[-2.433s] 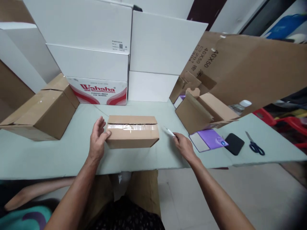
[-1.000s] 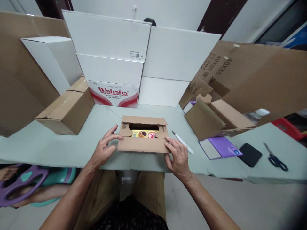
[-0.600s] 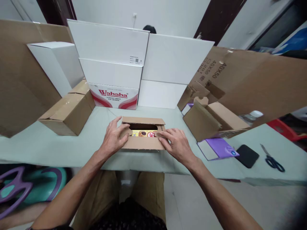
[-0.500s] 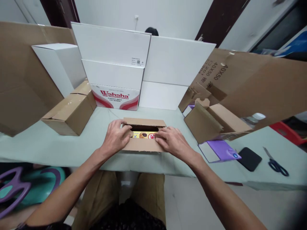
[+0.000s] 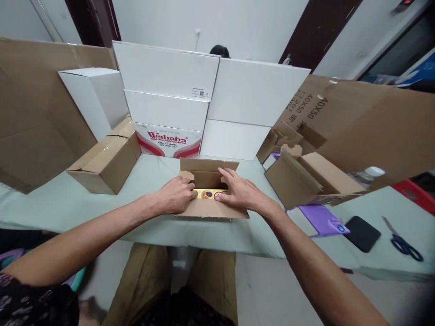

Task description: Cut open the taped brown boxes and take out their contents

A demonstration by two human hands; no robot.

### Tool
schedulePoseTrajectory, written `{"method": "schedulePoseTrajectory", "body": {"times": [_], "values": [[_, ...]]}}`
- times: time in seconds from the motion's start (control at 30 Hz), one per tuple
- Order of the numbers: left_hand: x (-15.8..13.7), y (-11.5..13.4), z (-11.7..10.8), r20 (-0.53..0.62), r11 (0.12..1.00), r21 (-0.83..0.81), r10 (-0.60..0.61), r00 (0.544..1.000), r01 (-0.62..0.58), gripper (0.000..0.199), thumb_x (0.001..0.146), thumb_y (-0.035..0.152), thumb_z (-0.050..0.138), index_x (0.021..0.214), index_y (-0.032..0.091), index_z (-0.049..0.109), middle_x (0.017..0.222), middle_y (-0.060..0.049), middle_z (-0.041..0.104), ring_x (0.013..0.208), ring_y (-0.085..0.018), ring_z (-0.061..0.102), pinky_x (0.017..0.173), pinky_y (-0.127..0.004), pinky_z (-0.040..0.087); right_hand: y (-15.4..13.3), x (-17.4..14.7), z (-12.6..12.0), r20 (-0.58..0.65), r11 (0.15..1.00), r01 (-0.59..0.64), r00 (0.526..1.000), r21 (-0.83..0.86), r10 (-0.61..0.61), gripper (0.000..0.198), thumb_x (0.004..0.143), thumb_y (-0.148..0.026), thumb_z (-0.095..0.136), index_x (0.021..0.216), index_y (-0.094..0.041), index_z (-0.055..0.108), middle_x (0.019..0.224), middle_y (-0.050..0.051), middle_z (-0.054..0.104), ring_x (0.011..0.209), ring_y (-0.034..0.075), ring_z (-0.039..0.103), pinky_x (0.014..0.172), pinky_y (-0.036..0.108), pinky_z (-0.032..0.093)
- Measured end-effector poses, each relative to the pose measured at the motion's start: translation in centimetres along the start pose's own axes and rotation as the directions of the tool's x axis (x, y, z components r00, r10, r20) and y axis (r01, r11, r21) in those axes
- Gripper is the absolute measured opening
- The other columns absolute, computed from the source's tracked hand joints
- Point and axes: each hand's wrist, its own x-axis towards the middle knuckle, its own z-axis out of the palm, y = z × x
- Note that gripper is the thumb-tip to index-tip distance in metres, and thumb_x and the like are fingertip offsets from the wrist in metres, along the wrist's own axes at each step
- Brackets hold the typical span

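In front of me a small brown cardboard box point(image 5: 210, 208) stands on the table with its front and back flaps spread. Inside lies a yellow package point(image 5: 207, 194) with a printed food picture; the hands and flaps cover its ends. My left hand point(image 5: 176, 194) is at the box's left end, fingers curled over the small side flap and the edge. At the right end, my right hand point(image 5: 242, 190) has its thumb near the yellow package and its fingers stretched toward the back flap, apart from the thumb. The right side flap is mostly hidden.
White Wahaba-printed cardboard point(image 5: 170, 140) stands behind the box. A closed brown carton point(image 5: 108, 158) is at left. At right are an open carton point(image 5: 292, 176), a purple-and-white box point(image 5: 321, 220), a black flat pad point(image 5: 362, 233) and scissors point(image 5: 403, 244). A person's head point(image 5: 220, 50) shows behind the panels.
The box's front and back flaps have spread wider. My left hand has turned and curled lower over the left end, while my right hand's fingers have opened apart. The view has shifted slightly.
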Motion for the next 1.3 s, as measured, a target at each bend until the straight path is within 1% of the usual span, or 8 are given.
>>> {"method": "schedulePoseTrajectory", "body": {"times": [0.23, 0.4, 0.57, 0.73, 0.93, 1.03, 1.13, 1.3], "values": [[-0.6, 0.6, -0.6, -0.137, 0.995, 0.003, -0.095, 0.986, 0.097, 0.017, 0.083, 0.016, 0.057, 0.091, 0.014, 0.073, 0.094, -0.014, 0.069, 0.085, -0.028, 0.066, 0.073, -0.041, 0.049, -0.5, 1.0, 0.9, -0.014, 0.993, -0.098, 0.995, -0.065, 0.097, 0.064, 0.095, -0.033, 0.058, 0.155, -0.012, 0.044, 0.151, 0.019, 0.054, 0.131, 0.034, 0.059, 0.104, 0.040, 0.047], [-2.7, 0.5, -0.8, -0.366, 0.960, -0.104, -0.280, 0.888, 0.260, 0.012, 0.084, 0.024, 0.059, 0.081, 0.016, 0.067, 0.087, -0.011, 0.068, 0.080, -0.025, 0.063, 0.071, -0.039, 0.049, -1.3, 0.8, 0.5, -0.011, 0.968, -0.178, 0.984, -0.174, 0.179, 0.045, 0.099, -0.029, 0.047, 0.141, -0.019, 0.060, 0.139, 0.017, 0.060, 0.114, 0.030, 0.068, 0.091, 0.037, 0.051], [-3.7, 0.0, 0.5, -0.467, 0.929, -0.055, -0.349, 0.813, 0.367, 0.022, 0.090, 0.032, 0.061, 0.074, 0.019, 0.067, 0.087, -0.012, 0.072, 0.080, -0.028, 0.063, 0.074, -0.043, 0.048, -1.3, 1.0, -0.4, -0.013, 0.932, -0.239, 0.969, -0.273, 0.245, 0.039, 0.095, -0.031, 0.053, 0.131, -0.020, 0.064, 0.129, 0.017, 0.066, 0.112, 0.031, 0.069, 0.086, 0.037, 0.052], [-3.7, 0.1, 1.0, -0.507, 0.930, 0.018, -0.308, 0.805, 0.367, 0.024, 0.089, 0.038, 0.064, 0.086, 0.016, 0.073, 0.097, -0.013, 0.076, 0.087, -0.032, 0.064, 0.084, -0.049, 0.048, -1.0, 1.0, -0.6, -0.011, 0.916, -0.308, 0.949, -0.256, 0.315, 0.037, 0.088, -0.026, 0.058, 0.123, -0.014, 0.064, 0.114, 0.018, 0.074, 0.110, 0.033, 0.070, 0.085, 0.037, 0.052], [-3.6, 0.0, 1.0, -0.465, 0.927, -0.021, -0.340, 0.817, 0.374, 0.030, 0.089, 0.039, 0.062, 0.104, 0.016, 0.074, 0.120, -0.013, 0.076, 0.100, -0.035, 0.066, 0.091, -0.051, 0.048, -0.9, 0.5, -0.4, -0.044, 0.909, -0.377, 0.926, -0.179, 0.375, 0.039, 0.092, -0.022, 0.047, 0.127, -0.009, 0.058, 0.118, 0.021, 0.074, 0.109, 0.033, 0.071, 0.084, 0.036, 0.051], [-3.5, 0.0, 1.2, -0.403, 0.914, -0.055, -0.388, 0.829, 0.401, 0.035, 0.090, 0.041, 0.060, 0.113, 0.017, 0.074, 0.130, -0.013, 0.074, 0.107, -0.036, 0.067, 0.094, -0.051, 0.048, 0.0, -0.2, -0.5, -0.070, 0.918, -0.391, 0.920, -0.063, 0.387, 0.041, 0.093, -0.020, 0.041, 0.129, -0.008, 0.057, 0.118, 0.023, 0.074, 0.109, 0.034, 0.071, 0.087, 0.039, 0.052], [-3.4, -0.2, 1.1, -0.334, 0.899, -0.104, -0.434, 0.836, 0.425, 0.041, 0.088, 0.042, 0.061, 0.120, 0.018, 0.072, 0.136, -0.013, 0.071, 0.110, -0.036, 0.068, 0.095, -0.050, 0.049, 1.9, -0.9, -0.8, -0.076, 0.884, -0.382, 0.907, 0.270, 0.415, 0.047, 0.092, -0.020, 0.042, 0.135, -0.010, 0.056, 0.119, 0.021, 0.073, 0.101, 0.030, 0.072, 0.081, 0.037, 0.055], [-3.3, -0.6, 0.5, -0.208, 0.881, -0.147, -0.472, 0.857, 0.450, 0.051, 0.088, 0.042, 0.060, 0.132, 0.017, 0.067, 0.151, -0.014, 0.060, 0.116, -0.038, 0.068, 0.093, -0.052, 0.052, 5.9, -3.2, -0.5, -0.015, 0.580, -0.291, 0.886, 0.761, 0.464, 0.044, 0.083, -0.027, 0.057, 0.125, -0.014, 0.062, 0.103, 0.012, 0.077, 0.082, 0.022, 0.072, 0.063, 0.029, 0.056]]}}
